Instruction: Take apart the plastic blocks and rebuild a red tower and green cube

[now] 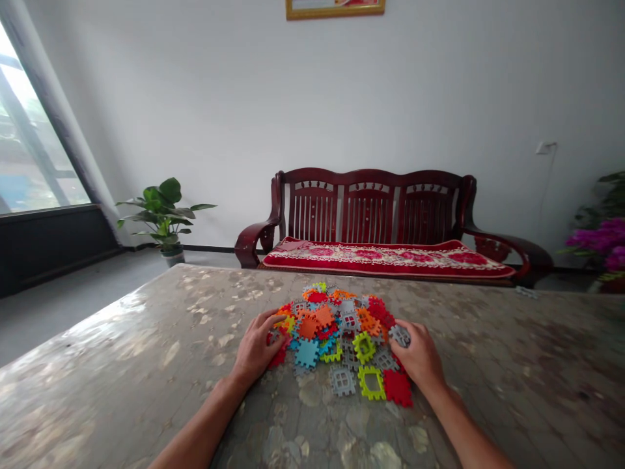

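Note:
A heap of plastic interlocking building tiles with notched edges, in several colours, lies in the middle of the table. My left hand (257, 345) rests against the heap's left side, thumb and fingers apart, beside red and yellow tiles. At the right side, my right hand (420, 355) pinches a grey tile (400, 335) between thumb and fingers. Near the front lie a grey window tile (342, 381), a lime-green frame tile (372, 383) and a solid red tile (398, 388). A blue tile (307, 354) and an orange tile (308, 327) show further left.
The table (146, 365) has a patterned, shiny cover. A grey piece (527, 292) lies at its far right edge. Behind stands a dark red wooden bench (370, 208) with a red patterned cushion (385, 256). A potted plant (166, 212) is at the left, purple flowers (600, 241) at the right.

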`<state>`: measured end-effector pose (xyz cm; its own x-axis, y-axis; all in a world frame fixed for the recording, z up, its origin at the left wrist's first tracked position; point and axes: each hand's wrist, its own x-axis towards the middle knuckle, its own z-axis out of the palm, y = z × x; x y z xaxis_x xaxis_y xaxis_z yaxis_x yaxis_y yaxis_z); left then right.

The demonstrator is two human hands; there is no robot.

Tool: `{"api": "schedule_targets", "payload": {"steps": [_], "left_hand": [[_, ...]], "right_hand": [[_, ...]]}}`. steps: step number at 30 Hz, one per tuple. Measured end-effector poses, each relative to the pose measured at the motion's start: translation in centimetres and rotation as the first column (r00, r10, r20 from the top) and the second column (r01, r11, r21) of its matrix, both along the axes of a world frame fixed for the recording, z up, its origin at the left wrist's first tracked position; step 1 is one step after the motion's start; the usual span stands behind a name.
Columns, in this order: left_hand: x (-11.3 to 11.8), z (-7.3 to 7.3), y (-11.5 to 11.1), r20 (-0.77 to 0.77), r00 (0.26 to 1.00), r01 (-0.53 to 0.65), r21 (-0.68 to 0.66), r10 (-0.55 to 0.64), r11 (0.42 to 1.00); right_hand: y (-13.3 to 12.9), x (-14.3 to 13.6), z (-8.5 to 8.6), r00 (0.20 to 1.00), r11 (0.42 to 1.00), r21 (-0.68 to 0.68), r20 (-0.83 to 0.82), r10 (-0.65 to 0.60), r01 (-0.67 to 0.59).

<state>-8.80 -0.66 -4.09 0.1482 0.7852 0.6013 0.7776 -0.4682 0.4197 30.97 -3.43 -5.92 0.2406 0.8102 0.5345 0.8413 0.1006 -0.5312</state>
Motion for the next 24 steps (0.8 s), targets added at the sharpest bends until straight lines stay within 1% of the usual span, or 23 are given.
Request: {"api": "schedule_targets", "payload": {"steps": [3, 7, 9, 12, 14, 16, 18, 21, 24], "left_hand": [[-0.1, 0.1, 0.0, -0.002, 1.0, -0.027, 0.022, 0.027, 0.999], [-0.3, -0.1, 0.1, 0.022, 1.0, -0.022, 0.024, 0.021, 0.999], [-0.4, -0.2, 0.2, 0.046, 0.999, -0.017, 0.017, 0.016, 1.0], [-0.4, -0.3, 0.3, 0.086, 0.996, -0.026, -0.009, 0.027, 1.0], [-0.4, -0.3, 0.3, 0.11, 0.993, -0.04, -0.036, 0.043, 0.999], [-0.4, -0.3, 0.2, 0.129, 0.99, -0.057, -0.066, 0.065, 0.996], [-0.4, -0.3, 0.2, 0.142, 0.986, -0.076, -0.09, 0.088, 0.993], [-0.4, -0.5, 0.3, 0.146, 0.983, -0.097, -0.123, 0.115, 0.988], [-0.4, -0.7, 0.4, 0.127, 0.985, -0.1, -0.144, 0.118, 0.985]], "right_hand": [[0.3, 0.4, 0.0, 0.997, 0.999, 0.043, -0.08, -0.018, 0.022], [0.7, 0.6, 0.4, 0.976, 0.998, 0.064, -0.216, -0.003, 0.017], [0.8, 0.2, 0.7, 0.956, 0.997, 0.074, -0.289, 0.052, -0.031], [0.9, -0.6, 1.0, 0.901, 0.98, 0.102, -0.386, 0.198, -0.172], [0.9, -1.0, 1.0, 0.866, 0.962, 0.108, -0.42, 0.272, -0.25], [0.9, -1.1, 1.0, 0.861, 0.958, 0.096, -0.42, 0.286, -0.271], [0.7, -1.1, 0.9, 0.882, 0.963, 0.085, -0.388, 0.268, -0.255], [0.4, -0.8, 1.1, 0.921, 0.968, 0.083, -0.296, 0.252, -0.237], [0.0, -0.9, 1.7, 0.939, 0.961, 0.062, -0.206, 0.275, -0.268]]}}
